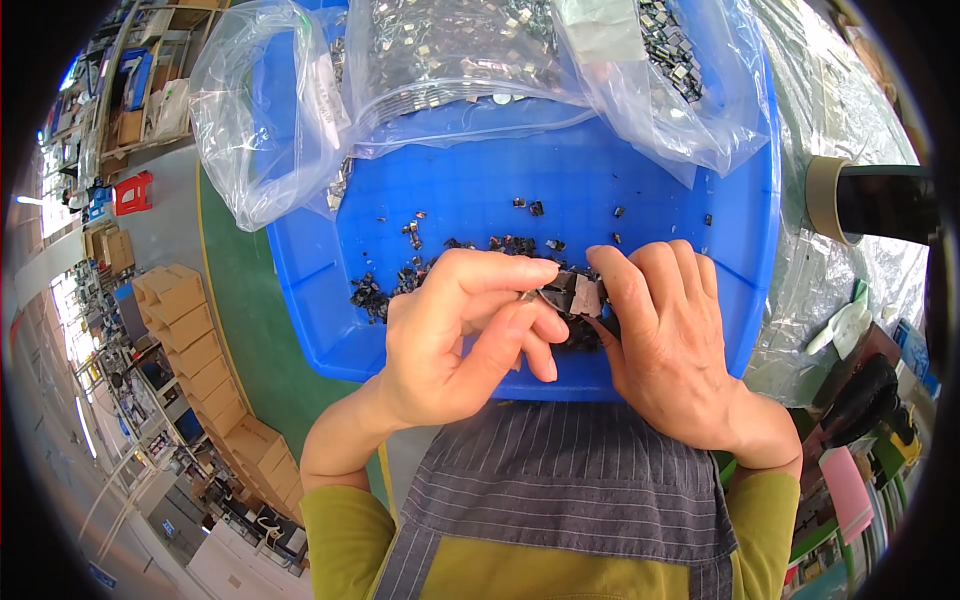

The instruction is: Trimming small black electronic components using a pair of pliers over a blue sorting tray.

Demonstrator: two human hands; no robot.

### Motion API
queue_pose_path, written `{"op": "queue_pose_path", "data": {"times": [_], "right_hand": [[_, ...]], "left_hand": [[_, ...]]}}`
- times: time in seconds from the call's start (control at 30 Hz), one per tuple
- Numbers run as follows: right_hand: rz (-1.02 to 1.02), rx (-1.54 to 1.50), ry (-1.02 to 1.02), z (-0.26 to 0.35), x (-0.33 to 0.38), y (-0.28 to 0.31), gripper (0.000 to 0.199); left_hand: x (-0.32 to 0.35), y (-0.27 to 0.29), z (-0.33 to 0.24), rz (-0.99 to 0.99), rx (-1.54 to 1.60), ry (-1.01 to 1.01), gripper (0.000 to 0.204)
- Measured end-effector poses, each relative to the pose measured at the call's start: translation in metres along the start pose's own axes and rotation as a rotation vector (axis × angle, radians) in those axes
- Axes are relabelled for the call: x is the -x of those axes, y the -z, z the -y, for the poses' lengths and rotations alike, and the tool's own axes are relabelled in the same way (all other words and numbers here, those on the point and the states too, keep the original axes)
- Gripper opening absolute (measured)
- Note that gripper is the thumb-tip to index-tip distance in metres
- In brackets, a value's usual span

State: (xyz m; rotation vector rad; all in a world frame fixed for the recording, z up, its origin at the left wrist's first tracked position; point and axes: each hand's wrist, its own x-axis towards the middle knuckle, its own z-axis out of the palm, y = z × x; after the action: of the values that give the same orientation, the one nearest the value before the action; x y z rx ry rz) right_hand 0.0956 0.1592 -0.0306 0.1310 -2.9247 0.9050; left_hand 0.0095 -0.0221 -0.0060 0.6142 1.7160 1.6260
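Note:
My two hands meet over the near side of a blue plastic tray. Between them is a small dark block with a pinkish-grey face. My right hand grips it from the right, thumb below and index finger above. My left hand is closed in a pinch at the block's left end, on a tiny dark piece that is mostly hidden by the fingertips. Under and behind the hands, several loose small black parts lie heaped on the tray bottom.
Clear plastic bags full of small black and metallic parts lie across the tray's far side. To the right, a tape roll and a white glove rest on a plastic-covered surface. Cardboard boxes and a red stool stand at left.

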Motion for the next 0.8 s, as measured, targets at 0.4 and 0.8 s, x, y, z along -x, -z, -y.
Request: {"op": "queue_pose_path", "data": {"times": [0.4,0.8], "right_hand": [[0.112,-0.274,-0.030,0.003,0.000,0.005,0.045],[0.252,-0.544,-0.161,0.003,-0.004,0.015,0.033]], "left_hand": [[0.002,-0.001,0.002,0.002,0.014,-0.064,0.022],[0.000,0.003,-0.001,-0.008,0.295,0.055,0.023]]}}
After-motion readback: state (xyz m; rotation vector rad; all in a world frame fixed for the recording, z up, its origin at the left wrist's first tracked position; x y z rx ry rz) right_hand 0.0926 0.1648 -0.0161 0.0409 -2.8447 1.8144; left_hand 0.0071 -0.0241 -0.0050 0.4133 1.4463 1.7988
